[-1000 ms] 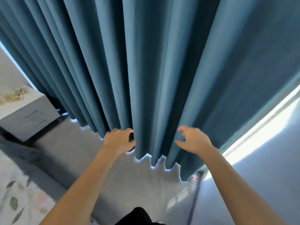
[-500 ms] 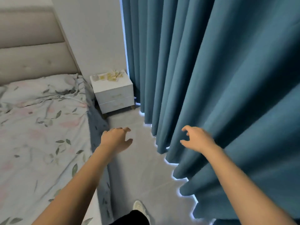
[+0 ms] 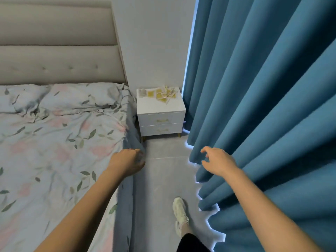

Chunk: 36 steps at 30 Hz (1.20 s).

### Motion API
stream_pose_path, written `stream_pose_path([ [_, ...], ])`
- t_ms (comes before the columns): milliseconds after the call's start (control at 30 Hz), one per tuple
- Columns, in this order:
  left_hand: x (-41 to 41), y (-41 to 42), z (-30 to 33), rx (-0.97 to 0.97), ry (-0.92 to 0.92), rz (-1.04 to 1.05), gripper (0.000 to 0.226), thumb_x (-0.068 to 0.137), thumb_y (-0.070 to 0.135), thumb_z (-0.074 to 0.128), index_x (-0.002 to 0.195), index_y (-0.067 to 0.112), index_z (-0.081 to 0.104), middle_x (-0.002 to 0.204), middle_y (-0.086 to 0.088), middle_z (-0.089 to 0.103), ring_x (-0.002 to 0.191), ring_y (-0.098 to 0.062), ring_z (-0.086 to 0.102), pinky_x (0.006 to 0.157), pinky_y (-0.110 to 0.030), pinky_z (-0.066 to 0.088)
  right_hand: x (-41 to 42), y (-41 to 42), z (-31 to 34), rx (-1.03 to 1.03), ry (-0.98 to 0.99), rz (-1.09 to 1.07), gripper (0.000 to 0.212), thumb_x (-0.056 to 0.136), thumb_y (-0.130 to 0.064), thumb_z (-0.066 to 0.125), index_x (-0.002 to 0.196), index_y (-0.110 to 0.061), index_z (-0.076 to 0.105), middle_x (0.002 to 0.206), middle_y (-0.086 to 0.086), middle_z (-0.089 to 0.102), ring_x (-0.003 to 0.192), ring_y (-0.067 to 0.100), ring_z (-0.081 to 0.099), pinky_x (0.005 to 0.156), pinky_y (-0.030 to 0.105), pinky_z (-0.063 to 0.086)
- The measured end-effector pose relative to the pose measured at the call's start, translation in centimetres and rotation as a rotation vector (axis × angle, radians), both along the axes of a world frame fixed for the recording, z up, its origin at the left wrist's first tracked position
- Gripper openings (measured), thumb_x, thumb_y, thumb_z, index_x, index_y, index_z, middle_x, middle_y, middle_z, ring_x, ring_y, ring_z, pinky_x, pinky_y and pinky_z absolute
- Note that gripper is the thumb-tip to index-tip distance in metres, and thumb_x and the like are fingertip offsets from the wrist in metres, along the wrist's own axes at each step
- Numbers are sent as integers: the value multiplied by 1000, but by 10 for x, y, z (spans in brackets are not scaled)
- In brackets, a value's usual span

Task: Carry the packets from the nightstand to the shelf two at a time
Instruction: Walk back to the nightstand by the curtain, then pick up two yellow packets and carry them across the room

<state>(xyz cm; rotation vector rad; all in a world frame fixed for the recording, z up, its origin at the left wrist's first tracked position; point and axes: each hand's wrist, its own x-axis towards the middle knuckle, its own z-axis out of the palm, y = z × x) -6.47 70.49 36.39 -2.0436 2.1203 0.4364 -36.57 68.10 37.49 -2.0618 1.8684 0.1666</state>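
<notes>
View from my head, looking down a narrow strip of floor. The bed, covered in a leaf-and-blossom print, fills the left side, with a padded headboard at its far end. Blue curtains hang in deep folds along the right side, their hems lit from behind. At the far end of the floor strip, between the bed's corner and the curtains, stands the white two-drawer nightstand against the wall. The packets, yellow and white, lie in a loose overlapping heap on the nightstand's top, toward its back edge and right rear corner; a greyish one lies apart near the left rear corner. How many there are I cannot tell. My left grip hovers over the bed's near edge, fingers loosely curled and holding nothing. My right grip hovers in front of the curtain folds, fingers spread and slightly bent, also holding nothing. Both are well apart from the nightstand. My white shoe rests on the floor below.
</notes>
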Motion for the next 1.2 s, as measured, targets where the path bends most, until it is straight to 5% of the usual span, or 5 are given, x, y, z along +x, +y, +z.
stream_pose_path([
  [400, -11, -241, -4, -25, 36, 138, 45, 92, 44, 46, 135, 33, 48, 134, 4, 58, 122, -19, 54, 95, -31, 45, 33, -299, -1, 29, -13, 174, 41, 91, -22, 47, 132, -23, 46, 126, 1, 58, 113, 25, 53, 82, 32, 45],
  [833, 84, -501, -45, 47, 30, 218, 48, 92, 44, 47, 138, 31, 47, 135, 0, 56, 124, -24, 51, 96, -36, 44, 119, -564, -30, 75, -58, 204, 48, 89, -32, 55, 136, -25, 46, 133, 0, 56, 120, 23, 53, 95, 40, 48],
  [1200, 144, -687, -56, 47, 64, 212, 44, 93, 43, 47, 134, 30, 51, 135, 3, 55, 123, -21, 52, 96, -36, 47, 158, -715, -69, 144, -78, 112, 42, 91, -32, 54, 133, -27, 49, 135, -3, 56, 121, 22, 54, 90, 36, 50],
])
